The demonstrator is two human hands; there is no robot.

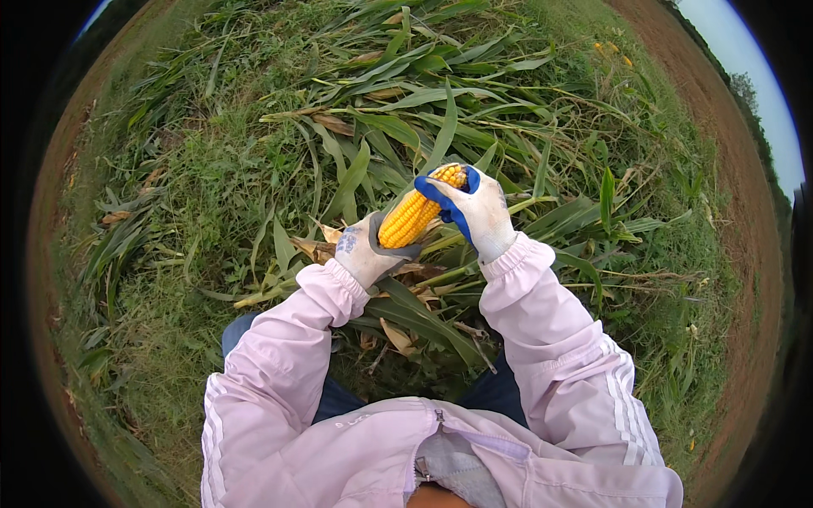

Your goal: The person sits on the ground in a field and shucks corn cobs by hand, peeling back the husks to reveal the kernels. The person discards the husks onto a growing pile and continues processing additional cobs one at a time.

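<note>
A husked ear of yellow corn (pixel 409 218) is held up in front of me, slanting from lower left to upper right. My left hand (pixel 371 251), in a white work glove with a grey coated palm, grips its lower end. Around the upper end close the fingers of my right hand (pixel 473 203), in a white glove with a blue coated palm. The kernels near that upper tip look darker and damaged. Beneath the hands lie dry tan corn husks (pixel 317 247) and cut green corn stalks (pixel 451 240). The glove fingers under the ear are mostly hidden.
Felled corn plants with long green leaves (pixel 438 95) pile up ahead, over weedy grass (pixel 190 159). Several yellow ears (pixel 613 49) lie far ahead to the right. Bare brown soil (pixel 756 209) borders the grass on the right. My knees in blue jeans (pixel 238 330) are close below.
</note>
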